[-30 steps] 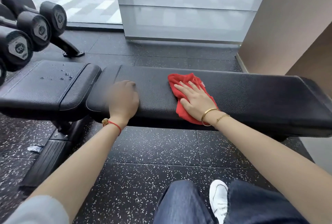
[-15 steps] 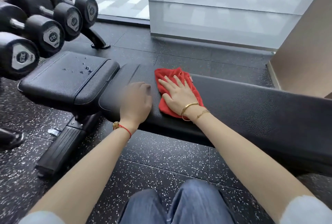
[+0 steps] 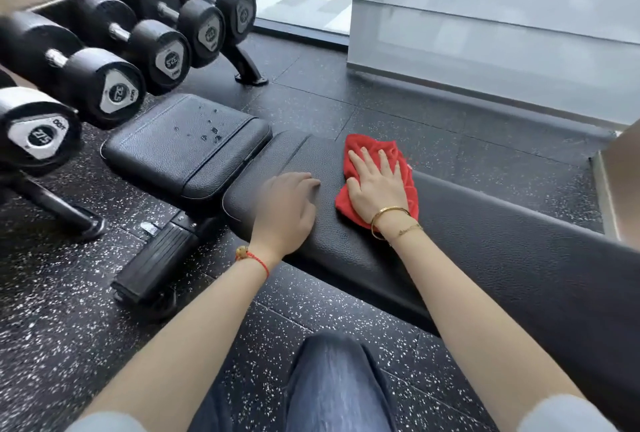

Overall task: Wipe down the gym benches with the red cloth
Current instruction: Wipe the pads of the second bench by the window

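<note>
Right hand (image 3: pixel 379 185) flat, fingers straight, pressing red cloth (image 3: pixel 398 189) | cloth has slid leftward along bench backrest pad (image 3: pixel 485 241), nearing left hand (image 3: pixel 287 209), which rests loosely curled, empty | seat pad (image 3: pixel 187 151) droplets unwiped

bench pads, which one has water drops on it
The short black seat pad beside the dumbbells; droplets speckle its top, unlike the long black back pad under the red cloth.

black dumbbells (image 3: pixel 104 60) in a row on a rack, upper left | rack foot (image 3: pixel 247 67) on black speckled rubber floor (image 3: pixel 62 310) | frosted glass panel (image 3: pixel 502 15) at back | jeans-clad knee (image 3: pixel 336 386) at bottom edge
</note>
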Tool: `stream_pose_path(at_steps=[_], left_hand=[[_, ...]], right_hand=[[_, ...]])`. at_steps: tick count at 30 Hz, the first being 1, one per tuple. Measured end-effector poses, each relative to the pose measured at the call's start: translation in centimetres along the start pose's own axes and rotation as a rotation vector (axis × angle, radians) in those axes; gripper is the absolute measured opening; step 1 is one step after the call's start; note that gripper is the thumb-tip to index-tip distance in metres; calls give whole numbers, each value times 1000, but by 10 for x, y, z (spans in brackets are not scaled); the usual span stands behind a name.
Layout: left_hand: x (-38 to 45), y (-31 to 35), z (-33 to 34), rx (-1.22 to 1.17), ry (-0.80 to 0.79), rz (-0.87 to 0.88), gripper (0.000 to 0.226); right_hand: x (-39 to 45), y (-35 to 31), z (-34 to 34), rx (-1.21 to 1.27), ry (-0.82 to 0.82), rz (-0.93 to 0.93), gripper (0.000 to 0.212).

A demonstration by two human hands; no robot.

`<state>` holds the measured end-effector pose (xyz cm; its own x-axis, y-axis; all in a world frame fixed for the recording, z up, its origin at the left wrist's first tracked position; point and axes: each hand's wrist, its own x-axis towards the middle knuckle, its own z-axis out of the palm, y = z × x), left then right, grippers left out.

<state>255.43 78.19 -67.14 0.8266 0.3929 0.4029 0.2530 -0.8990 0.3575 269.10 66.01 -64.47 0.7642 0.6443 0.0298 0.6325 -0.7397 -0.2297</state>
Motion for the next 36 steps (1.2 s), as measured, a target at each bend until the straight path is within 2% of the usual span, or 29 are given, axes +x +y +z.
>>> stream_pose_path(at_steps=[4,9,13,18,21,26,31,36], left_hand=[[1,-3,4,-17,25,-9,39],[1,-8,7,-15,31,5,40],[2,-9,5,-3,-10,16,40],[6,-19,-7,-48,-108,80,38],[7,-56,-31,-111,-48,130,34],[19,-158,-71,-20,0,146,29],[32,-203,-77,3,-53,282,28],[35,-209,-72,-16,-61,295,28]], right_hand=[[-5,-17,4,-8,-16,-87,57],[-57,-13,9,11,18,-167,59],[-67,-8,8,20,57,4,57],[-27,-47,12,13,72,218,55],[-9,-86,20,3,59,209,55],[-15,-167,46,51,63,61,55],[-38,-162,43,67,117,161,54],[-21,-161,38,48,70,342,54]])
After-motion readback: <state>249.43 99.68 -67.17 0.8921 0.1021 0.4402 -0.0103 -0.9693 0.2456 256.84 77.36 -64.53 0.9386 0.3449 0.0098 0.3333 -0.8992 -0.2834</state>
